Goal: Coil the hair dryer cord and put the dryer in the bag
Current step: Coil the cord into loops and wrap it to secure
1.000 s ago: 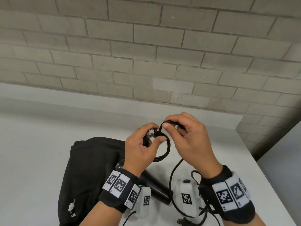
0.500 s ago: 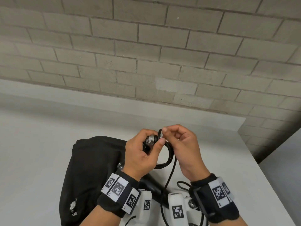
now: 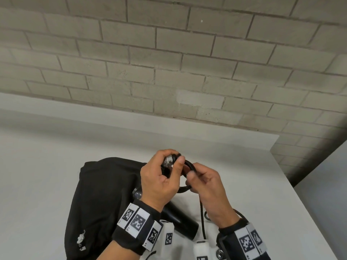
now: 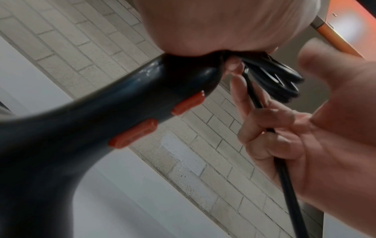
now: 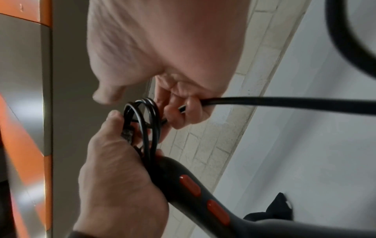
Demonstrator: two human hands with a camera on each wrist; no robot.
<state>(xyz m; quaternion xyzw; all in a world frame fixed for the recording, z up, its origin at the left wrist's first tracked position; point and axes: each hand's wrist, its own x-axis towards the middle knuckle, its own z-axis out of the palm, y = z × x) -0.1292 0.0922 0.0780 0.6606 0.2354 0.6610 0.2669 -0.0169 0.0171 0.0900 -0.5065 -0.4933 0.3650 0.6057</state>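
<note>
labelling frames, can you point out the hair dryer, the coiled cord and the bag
hair dryer (image 5: 183, 173): right wrist view, on its handle.
coiled cord (image 5: 149, 112): right wrist view, on the loops' top.
bag (image 3: 105, 194): head view, on its black fabric.

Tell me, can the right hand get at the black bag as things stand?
Probably not right away. The right hand is pinching the cord, and the left hand, holding the hair dryer with its coils, sits between it and the black bag.

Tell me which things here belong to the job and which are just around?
In the job:
black plastic hair dryer
its black rubber cord
black fabric bag
left hand
right hand

Just around:
white table
grey brick wall
</note>
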